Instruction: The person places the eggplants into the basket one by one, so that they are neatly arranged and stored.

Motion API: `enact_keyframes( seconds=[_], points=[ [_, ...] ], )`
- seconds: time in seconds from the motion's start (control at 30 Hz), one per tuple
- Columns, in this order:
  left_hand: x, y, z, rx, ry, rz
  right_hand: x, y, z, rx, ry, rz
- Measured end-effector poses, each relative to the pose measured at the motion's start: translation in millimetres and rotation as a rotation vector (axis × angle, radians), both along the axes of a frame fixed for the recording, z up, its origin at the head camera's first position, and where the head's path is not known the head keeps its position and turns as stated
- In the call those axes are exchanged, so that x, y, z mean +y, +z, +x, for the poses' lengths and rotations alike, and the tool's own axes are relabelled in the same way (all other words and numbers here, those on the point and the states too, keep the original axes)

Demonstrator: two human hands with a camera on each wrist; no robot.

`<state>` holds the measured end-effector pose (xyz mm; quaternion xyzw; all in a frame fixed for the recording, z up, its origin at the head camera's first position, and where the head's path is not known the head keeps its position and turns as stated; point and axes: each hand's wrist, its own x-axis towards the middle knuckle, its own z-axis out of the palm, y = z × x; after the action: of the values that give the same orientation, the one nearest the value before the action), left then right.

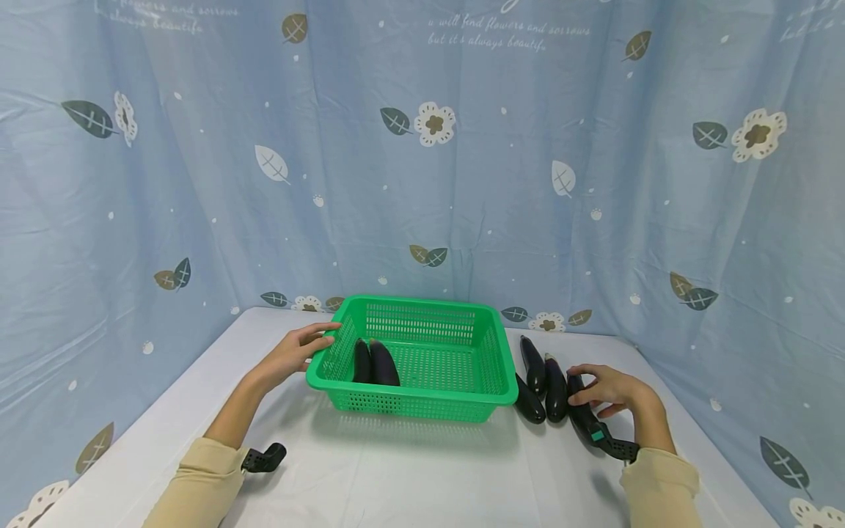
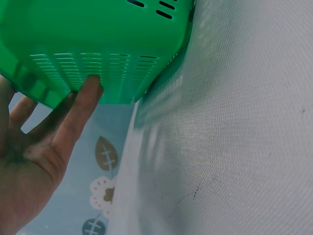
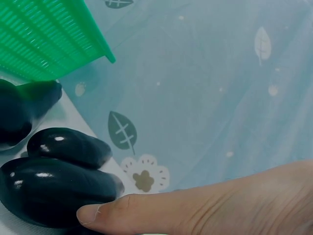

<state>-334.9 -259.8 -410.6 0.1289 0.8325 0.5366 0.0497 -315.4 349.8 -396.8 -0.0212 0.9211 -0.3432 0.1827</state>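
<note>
A green plastic basket stands on the table, with two dark eggplants lying at its left inside. My left hand holds the basket's left rim; in the left wrist view one finger lies against the slotted outer wall. Right of the basket, my right hand grips the upper part of the rightmost eggplant, thumb along its left side. In the right wrist view the thumb overlaps the neighbouring eggplant, and the gripped one is mostly hidden below it.
Between the basket and my right hand lie more eggplants: one beside the gripped one, another behind, and a third close to the basket's right corner. A blue patterned curtain surrounds the white table at the back and sides.
</note>
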Motion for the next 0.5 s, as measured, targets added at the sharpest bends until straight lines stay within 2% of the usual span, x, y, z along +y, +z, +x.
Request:
enact_keyframes(
  seconds=[0.5],
  points=[
    [1.4,1.6,1.9,-0.004,0.010,0.006,-1.4,0.9,2.4,-0.022,-0.012,-0.028]
  ],
)
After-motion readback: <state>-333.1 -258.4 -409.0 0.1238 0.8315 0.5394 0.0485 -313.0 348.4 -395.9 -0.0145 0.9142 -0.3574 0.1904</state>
